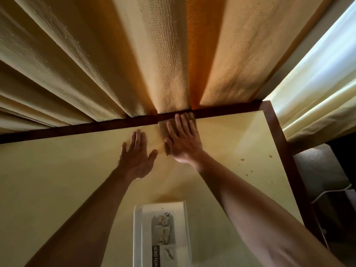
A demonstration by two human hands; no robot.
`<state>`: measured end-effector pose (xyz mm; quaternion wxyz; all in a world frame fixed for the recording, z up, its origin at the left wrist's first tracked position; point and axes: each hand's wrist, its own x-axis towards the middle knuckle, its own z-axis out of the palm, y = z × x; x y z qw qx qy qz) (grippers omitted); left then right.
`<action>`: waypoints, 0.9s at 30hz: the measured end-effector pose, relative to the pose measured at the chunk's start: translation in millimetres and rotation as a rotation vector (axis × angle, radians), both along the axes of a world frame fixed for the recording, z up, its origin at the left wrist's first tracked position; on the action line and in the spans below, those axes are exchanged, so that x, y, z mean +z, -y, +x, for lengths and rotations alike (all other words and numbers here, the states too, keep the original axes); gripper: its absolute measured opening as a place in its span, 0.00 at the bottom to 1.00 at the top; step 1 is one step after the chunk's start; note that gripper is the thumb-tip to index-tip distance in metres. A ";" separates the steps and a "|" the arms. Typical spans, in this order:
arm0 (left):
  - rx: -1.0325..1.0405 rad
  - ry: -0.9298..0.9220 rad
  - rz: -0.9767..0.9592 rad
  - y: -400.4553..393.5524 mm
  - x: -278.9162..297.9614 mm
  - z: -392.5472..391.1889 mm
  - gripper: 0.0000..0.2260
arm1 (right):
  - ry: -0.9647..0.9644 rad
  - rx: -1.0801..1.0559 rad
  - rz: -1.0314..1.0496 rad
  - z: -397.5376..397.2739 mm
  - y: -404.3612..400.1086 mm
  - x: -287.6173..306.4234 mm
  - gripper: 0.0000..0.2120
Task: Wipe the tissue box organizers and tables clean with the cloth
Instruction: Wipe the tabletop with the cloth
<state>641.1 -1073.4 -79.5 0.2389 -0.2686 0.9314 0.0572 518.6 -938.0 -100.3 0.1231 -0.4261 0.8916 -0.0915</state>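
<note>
**Hands flat at the far edge of the table**

Head view: both arms reach forward across a pale yellow table (57,180) with a dark brown wooden rim. The right hand (183,140) lies palm down on a brown cloth (189,117), fingers straight and close together, pressing it flat against the tabletop. Nothing is curled round the cloth; the hand only bears down on it. The cloth sits at the far edge of the table, its upper part lying over the dark rim and touching the foot of the curtain (115,54). Part of the cloth shows beyond the fingertips and along the thumb side of the hand.

The left hand (137,157) rests just beside the right one, palm down on the bare tabletop, fingers straight and slightly spread, thumb out toward the cloth. It holds nothing.

A white tissue box organizer (161,236) stands on the near part of the table, between the 2 forearms, well apart from the cloth. Tissue shows in its top opening, and a dark label on it reads "HOLDER".

Several small brown specks (242,159) lie on the tabletop near the right edge. Heavy beige curtain folds hang behind the table, and a lighter, sunlit curtain (317,89) hangs at the right.
</note>
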 end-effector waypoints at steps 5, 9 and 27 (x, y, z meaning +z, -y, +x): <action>0.009 0.013 -0.017 -0.6 -1.0 -1.4 0.34 | -0.004 0.054 0.004 4.0 2.8 -1.4 0.29; 0.039 0.050 -0.023 -4.8 -0.1 -6.1 0.34 | -0.017 -0.046 -0.014 0.1 -34.1 -4.8 0.30; 0.054 0.091 0.006 -12.2 4.0 -9.2 0.33 | 0.005 -0.281 0.097 21.6 -252.0 -1.5 0.31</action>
